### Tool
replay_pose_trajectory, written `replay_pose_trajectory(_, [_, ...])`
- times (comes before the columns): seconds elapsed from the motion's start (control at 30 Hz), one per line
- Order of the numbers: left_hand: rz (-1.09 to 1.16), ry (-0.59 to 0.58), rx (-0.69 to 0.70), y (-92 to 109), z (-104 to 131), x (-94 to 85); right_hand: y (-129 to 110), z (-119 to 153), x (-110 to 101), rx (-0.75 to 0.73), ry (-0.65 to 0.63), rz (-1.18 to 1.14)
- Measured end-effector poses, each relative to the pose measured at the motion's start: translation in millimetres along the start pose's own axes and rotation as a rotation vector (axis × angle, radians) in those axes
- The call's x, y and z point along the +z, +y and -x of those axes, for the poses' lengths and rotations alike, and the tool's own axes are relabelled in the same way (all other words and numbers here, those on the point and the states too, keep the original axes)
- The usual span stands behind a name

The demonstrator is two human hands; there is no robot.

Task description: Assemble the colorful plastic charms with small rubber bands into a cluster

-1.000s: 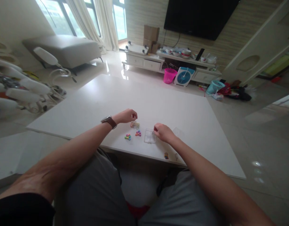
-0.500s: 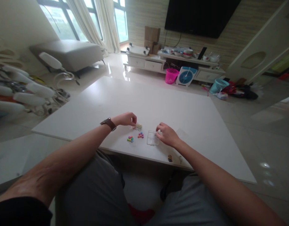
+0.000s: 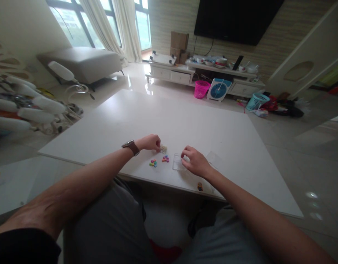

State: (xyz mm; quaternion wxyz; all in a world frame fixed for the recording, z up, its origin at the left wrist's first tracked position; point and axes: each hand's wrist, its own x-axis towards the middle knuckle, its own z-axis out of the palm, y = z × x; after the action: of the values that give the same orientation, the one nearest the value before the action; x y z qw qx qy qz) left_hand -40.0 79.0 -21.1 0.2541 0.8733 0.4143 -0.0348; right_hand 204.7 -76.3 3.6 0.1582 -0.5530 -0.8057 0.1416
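Note:
My left hand (image 3: 151, 141), with a brown-strapped watch (image 3: 131, 146) on its wrist, has its fingers bent down and pinched at a small heap of pale, ring-like pieces (image 3: 163, 149). What sits between those fingertips is hidden. My right hand (image 3: 195, 161) curls over the right side of a clear compartment box (image 3: 176, 169). Its thumb and fingers are bent toward each other, and anything they hold is too small to name. Nearer me lie a cluster of pink and purple pieces (image 3: 165, 158) and a cluster of green and orange pieces (image 3: 153, 163).
A clear flat lid-like piece (image 3: 213, 160) lies right of my right hand. A small yellow cartoon figure (image 3: 200, 187) is near the front edge of the white table (image 3: 185, 121). Beyond the table stand a pink basket (image 3: 201, 90) and a blue-and-white fan (image 3: 218, 89).
My left hand has lowered and shifted slightly right, its fingertips now closer against the pale heap. The right hand stays over the box, nearly unmoved. The view has shifted slightly.

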Motion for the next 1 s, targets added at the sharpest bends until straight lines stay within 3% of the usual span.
replay_pose_trajectory(0.17, [-0.047, 0.024, 0.005, 3, -1, 6.2, 1, 0, -2, -0.004, 0.04, -0.003])
replay_pose_trajectory(0.5, [-0.046, -0.086, -0.011, 0, -2, 1.8, 3, 0, -3, 0.013, 0.09, -0.005])
replay_pose_trajectory(0.73, [0.105, -0.064, 0.022, -2, 4, -11.4, 6, -1, -3, 0.031, 0.104, -0.001])
replay_pose_trajectory(1.0, [0.218, -0.057, 0.048, -1, 5, -10.8, 7, -1, 0, 0.025, 0.08, 0.002])
